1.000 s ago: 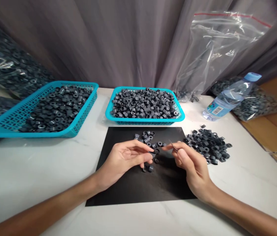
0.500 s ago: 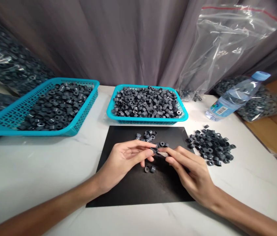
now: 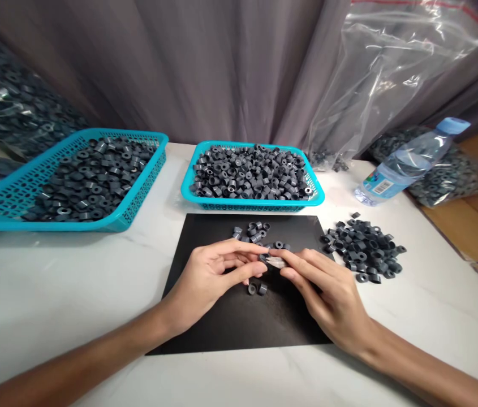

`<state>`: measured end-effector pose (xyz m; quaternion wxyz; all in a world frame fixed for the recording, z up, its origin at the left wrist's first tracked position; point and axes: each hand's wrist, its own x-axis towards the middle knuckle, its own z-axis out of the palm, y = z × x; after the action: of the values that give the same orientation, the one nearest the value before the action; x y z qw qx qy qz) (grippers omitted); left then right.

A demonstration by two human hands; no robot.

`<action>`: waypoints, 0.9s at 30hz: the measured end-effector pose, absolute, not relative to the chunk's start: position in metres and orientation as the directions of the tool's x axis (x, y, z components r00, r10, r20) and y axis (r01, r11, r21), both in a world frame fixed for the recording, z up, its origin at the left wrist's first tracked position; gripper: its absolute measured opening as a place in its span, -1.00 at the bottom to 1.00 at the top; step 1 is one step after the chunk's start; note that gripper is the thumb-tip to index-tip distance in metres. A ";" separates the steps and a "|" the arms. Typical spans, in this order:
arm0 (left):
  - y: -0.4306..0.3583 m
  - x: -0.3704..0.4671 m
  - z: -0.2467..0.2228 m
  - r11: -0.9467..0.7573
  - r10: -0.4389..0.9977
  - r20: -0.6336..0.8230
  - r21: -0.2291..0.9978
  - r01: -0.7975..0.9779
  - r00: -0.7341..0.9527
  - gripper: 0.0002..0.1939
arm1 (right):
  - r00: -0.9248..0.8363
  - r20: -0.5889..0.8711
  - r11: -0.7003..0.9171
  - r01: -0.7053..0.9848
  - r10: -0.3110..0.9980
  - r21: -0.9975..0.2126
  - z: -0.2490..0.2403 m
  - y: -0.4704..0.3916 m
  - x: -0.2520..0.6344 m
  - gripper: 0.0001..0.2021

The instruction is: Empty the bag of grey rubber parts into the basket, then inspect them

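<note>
Over the black mat (image 3: 205,322), my left hand (image 3: 217,265) pinches a small dark grey plastic cap (image 3: 263,257) between thumb and fingertips. My right hand (image 3: 327,285) grips a thin, pointed metal blade (image 3: 276,262), its tip at the cap's rim; any handle is hidden by the fingers. Both hands meet near the mat's middle. Just beyond them lies a loose group of grey caps (image 3: 253,230), partly covered by my fingers. Two more caps (image 3: 258,289) sit on the mat below the blade.
A blue basket (image 3: 259,202) full of caps stands behind the mat, another blue basket (image 3: 122,217) at left. To the right are a heap of caps (image 3: 364,249), a tilted water bottle (image 3: 412,164) and a clear zip bag (image 3: 374,85). Filled bags (image 3: 13,107) lean at far left.
The blade has moved left, so its point is now at the cap held in my left hand. The view has shifted slightly; the other things stay in place.
</note>
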<state>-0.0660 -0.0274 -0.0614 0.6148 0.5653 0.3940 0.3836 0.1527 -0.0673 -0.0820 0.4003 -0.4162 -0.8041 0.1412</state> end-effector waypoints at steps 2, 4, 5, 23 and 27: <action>-0.028 -0.066 -0.062 0.065 0.919 -0.050 0.997 -0.027 0.391 -0.79 | -0.335 0.522 0.611 0.559 0.785 -0.560 -0.082 -0.068 0.153 -0.65; -0.028 -0.067 -0.062 0.068 0.920 -0.053 0.997 -0.025 0.387 -0.78 | -0.335 0.522 0.612 0.559 0.784 -0.560 -0.081 -0.068 0.153 -0.65; -0.028 -0.067 -0.062 0.069 0.921 -0.054 0.997 -0.024 0.386 -0.78 | -0.335 0.527 0.615 0.558 0.781 -0.557 -0.082 -0.068 0.153 -0.65; -0.028 -0.066 -0.062 0.058 0.928 -0.052 0.998 -0.006 0.368 -0.79 | -0.335 0.510 0.601 0.571 0.792 -0.559 -0.083 -0.067 0.153 -0.65; -0.028 -0.066 -0.062 0.038 0.929 -0.043 0.999 0.023 0.368 -0.77 | -0.335 0.515 0.603 0.583 0.789 -0.545 -0.083 -0.067 0.152 -0.66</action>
<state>-0.0658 -0.0283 -0.0619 0.5911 0.5782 0.4115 0.3832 0.1519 -0.0672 -0.0829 0.3891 -0.4253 -0.8063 0.1326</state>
